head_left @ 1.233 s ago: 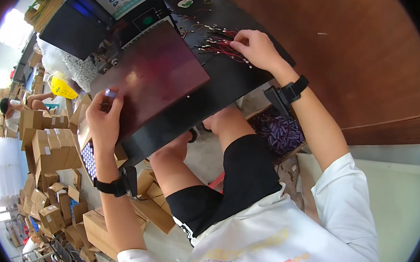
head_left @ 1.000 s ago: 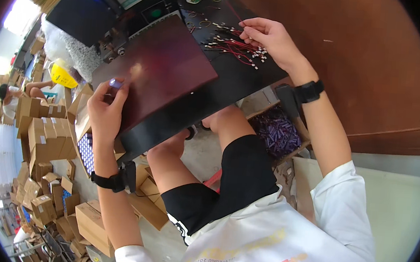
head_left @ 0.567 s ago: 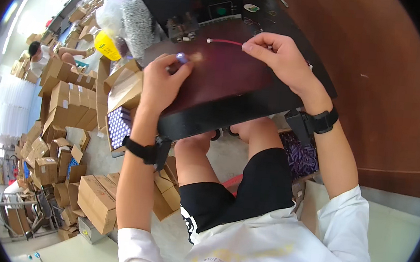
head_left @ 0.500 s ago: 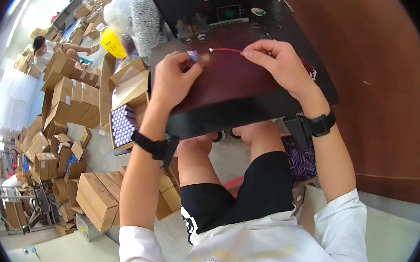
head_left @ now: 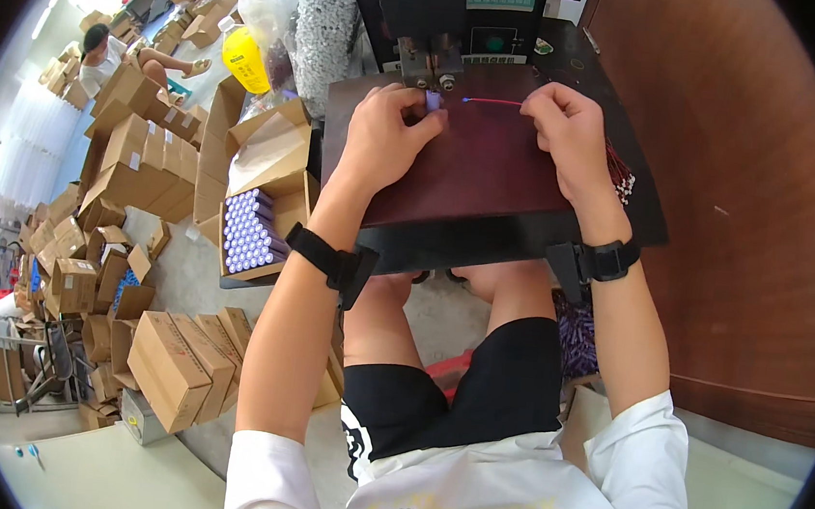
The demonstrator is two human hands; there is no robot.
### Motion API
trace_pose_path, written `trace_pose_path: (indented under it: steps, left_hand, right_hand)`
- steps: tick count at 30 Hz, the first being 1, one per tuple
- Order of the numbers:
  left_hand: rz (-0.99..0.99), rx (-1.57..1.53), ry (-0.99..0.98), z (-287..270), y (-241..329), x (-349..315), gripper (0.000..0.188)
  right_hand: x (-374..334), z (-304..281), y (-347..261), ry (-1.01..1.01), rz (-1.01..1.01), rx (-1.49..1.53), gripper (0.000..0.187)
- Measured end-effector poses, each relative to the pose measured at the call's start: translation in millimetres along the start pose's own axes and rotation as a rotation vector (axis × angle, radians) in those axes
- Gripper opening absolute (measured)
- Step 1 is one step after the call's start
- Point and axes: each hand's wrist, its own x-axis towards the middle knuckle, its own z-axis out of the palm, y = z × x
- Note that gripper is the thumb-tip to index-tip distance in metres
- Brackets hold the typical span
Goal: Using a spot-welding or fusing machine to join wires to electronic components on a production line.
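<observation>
My left hand (head_left: 385,141) pinches a purple cylindrical battery cell (head_left: 433,101) between thumb and fingers. The cell stands about upright, just in front of the two metal electrode tips (head_left: 439,81) of a black bench machine (head_left: 405,7). Whether cell and tips touch I cannot tell. A thin red wire (head_left: 494,101) runs leftward from the closed fingers of my right hand (head_left: 570,138). Its free end, with a small bluish tip, points at the cell with a gap between them. The wire's other end is hidden by my right hand.
A dark red mat (head_left: 477,183) covers the work table. More wires with white connectors (head_left: 624,184) lie right of my right hand. At left, a cardboard box (head_left: 301,202) holds several rows of purple cells (head_left: 252,231). A yellow bottle (head_left: 246,58) and a seated person (head_left: 105,58) are further off.
My left hand has brought the cell nearer to the electrode tips and set it more upright. My right hand's fingers have curled in, the wire still in them. The whole view has shifted.
</observation>
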Motion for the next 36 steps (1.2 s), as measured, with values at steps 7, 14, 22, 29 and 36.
trace_pose_path:
  steps: [7,14,22,29,36]
  left_hand:
    - [0.036,-0.004,0.018,2.3,-2.3,-0.9,0.033]
    - [0.034,0.047,0.006,2.0,1.3,-1.9,0.032]
    - [0.041,0.006,0.017,2.7,-0.6,-1.1,0.033]
    - [0.020,0.005,0.006,2.4,0.4,-0.7,0.034]
    - [0.024,0.016,0.038,0.1,0.5,0.0,0.036]
  right_hand:
    - [0.9,-6.7,4.4,-0.002,0.035,0.059,0.012]
    - [-2.3,-13.1,6.9,-0.041,0.040,0.119,0.012]
    - [-1.4,-7.9,5.2,-0.021,0.024,0.097,0.012]
    - [0.1,-9.4,8.3,-0.019,0.021,0.091,0.012]
    - [0.9,-11.8,9.3,-0.044,0.022,0.144,0.012]
